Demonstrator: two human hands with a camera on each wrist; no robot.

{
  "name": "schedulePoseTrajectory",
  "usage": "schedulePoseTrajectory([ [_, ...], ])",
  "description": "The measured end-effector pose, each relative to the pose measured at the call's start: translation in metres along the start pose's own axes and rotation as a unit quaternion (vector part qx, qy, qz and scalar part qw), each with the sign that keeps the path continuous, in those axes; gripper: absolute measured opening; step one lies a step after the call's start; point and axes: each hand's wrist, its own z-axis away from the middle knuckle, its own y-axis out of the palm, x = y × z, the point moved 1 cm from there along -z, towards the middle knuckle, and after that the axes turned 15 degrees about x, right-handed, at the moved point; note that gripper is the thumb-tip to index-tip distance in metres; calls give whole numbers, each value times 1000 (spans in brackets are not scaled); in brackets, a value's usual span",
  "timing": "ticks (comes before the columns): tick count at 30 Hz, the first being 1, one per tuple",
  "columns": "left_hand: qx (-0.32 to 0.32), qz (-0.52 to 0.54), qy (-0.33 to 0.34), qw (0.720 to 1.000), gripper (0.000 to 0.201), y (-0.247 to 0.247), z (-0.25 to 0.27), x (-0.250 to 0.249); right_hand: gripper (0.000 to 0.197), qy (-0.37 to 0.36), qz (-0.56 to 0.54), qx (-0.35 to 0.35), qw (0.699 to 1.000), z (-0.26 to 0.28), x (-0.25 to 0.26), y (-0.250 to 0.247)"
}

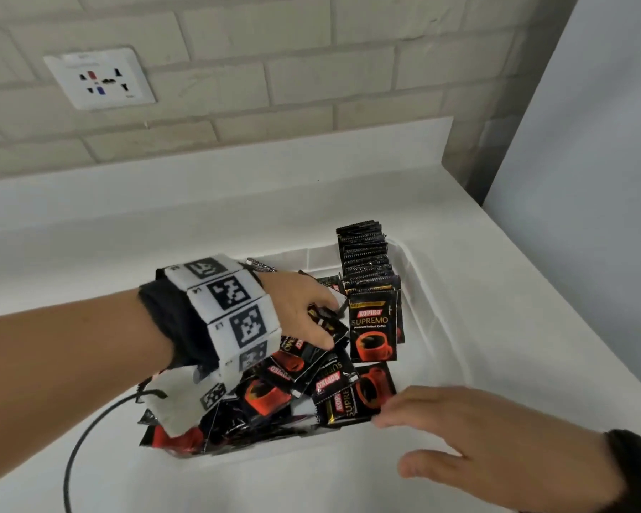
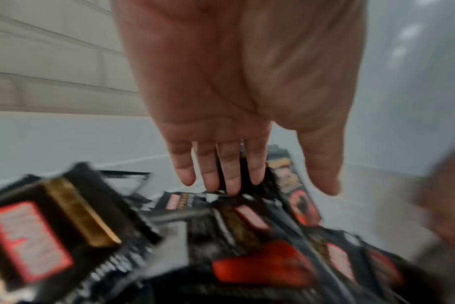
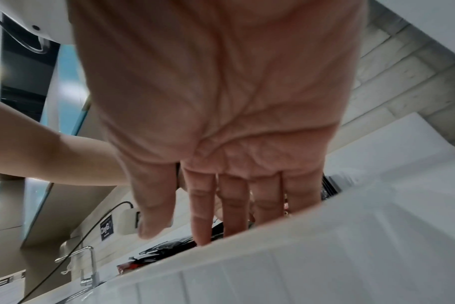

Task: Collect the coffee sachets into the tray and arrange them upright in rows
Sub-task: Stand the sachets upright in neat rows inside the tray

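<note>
White bench is carrying a white tray, set against a brick wall; a wall socket is showing at far left. Left hand, wearing a marker wristband, is reaching into the tray's left half, palm down, fingers straight and relaxed in the left wrist view, tips hovering at or just touching the loose coffee sachets; it is gripping nothing. Those black-and-red sachets are lying in a jumbled heap, flat and tilted, filling the near and left part of the tray. To their right, a row of upright sachets is standing along the tray's right side, running from far to near, the front one facing the camera. Right hand is hovering at the tray's near right corner, fingers extended together and holding nothing; fingertips are reaching over the tray's near wall toward the nearest sachet. Contact there is unclear.
</note>
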Motion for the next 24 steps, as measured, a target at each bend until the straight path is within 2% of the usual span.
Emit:
schedulePoseTrajectory([
  [4,30,-79,36,996,76,26,-5,-11,41,3,-18,-33,999,-1,-3,8],
  [7,-7,-125,32,992,88,43,-6,-11,39,-1,-21,-52,998,-2,-2,10],
  [10,-59,-123,20,990,92,56,-9,-11,37,0,-21,-66,998,-3,-1,13],
  [17,-134,-79,-15,988,81,57,-13,-12,38,2,-21,-62,998,-2,0,13],
  [24,-110,-78,-35,990,78,54,-10,-13,38,1,-18,-55,998,-2,-3,15],
])
